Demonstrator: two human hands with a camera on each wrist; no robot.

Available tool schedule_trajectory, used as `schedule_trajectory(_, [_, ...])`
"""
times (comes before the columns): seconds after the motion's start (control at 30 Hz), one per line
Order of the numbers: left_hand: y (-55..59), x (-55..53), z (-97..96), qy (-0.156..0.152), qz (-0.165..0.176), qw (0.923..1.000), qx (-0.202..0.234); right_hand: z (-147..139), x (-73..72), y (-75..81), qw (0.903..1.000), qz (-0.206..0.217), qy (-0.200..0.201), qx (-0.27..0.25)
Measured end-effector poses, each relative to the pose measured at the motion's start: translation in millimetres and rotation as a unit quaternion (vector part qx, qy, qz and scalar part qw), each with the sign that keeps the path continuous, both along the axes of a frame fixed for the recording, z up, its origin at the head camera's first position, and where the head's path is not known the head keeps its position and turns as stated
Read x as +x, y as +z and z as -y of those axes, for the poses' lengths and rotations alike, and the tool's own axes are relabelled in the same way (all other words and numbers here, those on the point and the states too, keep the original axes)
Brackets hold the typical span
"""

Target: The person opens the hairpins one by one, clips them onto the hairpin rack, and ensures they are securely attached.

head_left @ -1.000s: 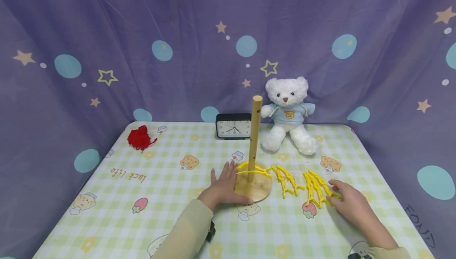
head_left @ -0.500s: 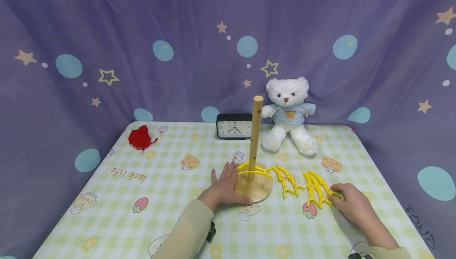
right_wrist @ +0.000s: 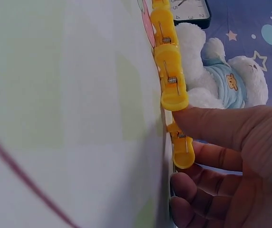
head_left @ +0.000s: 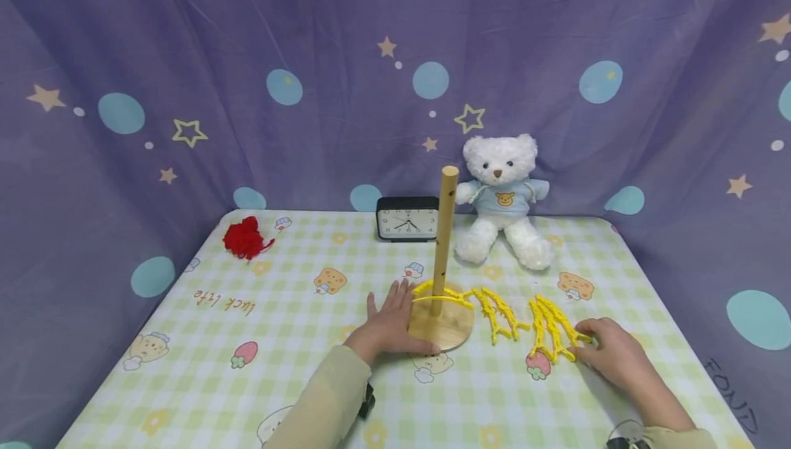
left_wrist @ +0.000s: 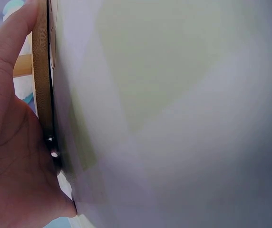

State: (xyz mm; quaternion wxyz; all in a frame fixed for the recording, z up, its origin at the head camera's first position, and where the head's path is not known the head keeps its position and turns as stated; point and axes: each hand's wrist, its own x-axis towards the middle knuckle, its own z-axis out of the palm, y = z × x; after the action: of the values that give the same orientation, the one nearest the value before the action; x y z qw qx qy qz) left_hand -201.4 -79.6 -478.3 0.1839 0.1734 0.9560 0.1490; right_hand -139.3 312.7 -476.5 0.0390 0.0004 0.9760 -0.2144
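Note:
An upright wooden pole with holes (head_left: 443, 243) rises from a round wooden base (head_left: 454, 325). My left hand (head_left: 389, 325) lies spread against the left side of this base, its thumb along the front edge. In the left wrist view the thumb (left_wrist: 5, 38) touches the base's rim (left_wrist: 42, 71). One yellow piece (head_left: 454, 298) lies across the base behind and in front of the pole. To its right, several yellow plastic spring clips (head_left: 544, 322) lie fanned out. My right hand (head_left: 612, 349) pinches the end of the rightmost yellow spring clip (right_wrist: 182, 152) between thumb and fingers.
A black-framed clock (head_left: 406, 221) stands behind the pole. Next to it sits a white teddy bear (head_left: 502, 195) in a blue shirt. Red yarn (head_left: 246, 237) lies at the far left of the checked table (head_left: 296, 380). A purple curtain (head_left: 340, 23) closes off the back.
The right hand has shifted very slightly at the end of the rightmost yellow clips, its fingers drawing in a little. The left hand, stand and other things keep their places.

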Motion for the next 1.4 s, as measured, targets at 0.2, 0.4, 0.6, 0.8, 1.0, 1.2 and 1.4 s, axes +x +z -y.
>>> schedule_trajectory(0.2, [0.1,0.3,-0.1,0.001,0.003,1.0000,0.001,-0.6,0.6,0.4,1.0000,0.000,-0.007,-0.007])
schedule_trajectory(0.4, [1.1,0.8,-0.4,0.001,0.006,1.0000,0.006,0.1,2.9,3.0,0.9988,0.008,-0.036,-0.032])
schedule_trajectory(0.6, [1.1,1.1,-0.1,0.000,0.004,1.0000,-0.002,5.9,5.6,8.0,0.9969,-0.024,-0.044,-0.061])
schedule_trajectory(0.8, [0.5,0.9,-0.5,0.001,0.002,1.0000,-0.005,19.6,5.8,13.1,0.9916,-0.086,-0.050,-0.082])
schedule_trajectory(1.0, [1.3,1.4,-0.9,0.002,0.005,1.0000,-0.003,36.0,3.6,18.7,0.9848,-0.118,-0.051,-0.116])
schedule_trajectory(1.2, [2.6,1.6,-0.7,0.001,0.005,1.0000,0.000,50.3,2.6,23.8,0.9805,-0.136,-0.034,-0.138])
schedule_trajectory(1.4, [2.9,1.6,-0.1,-0.004,0.000,1.0000,-0.001,60.4,1.9,26.5,0.9747,-0.162,-0.009,-0.153])
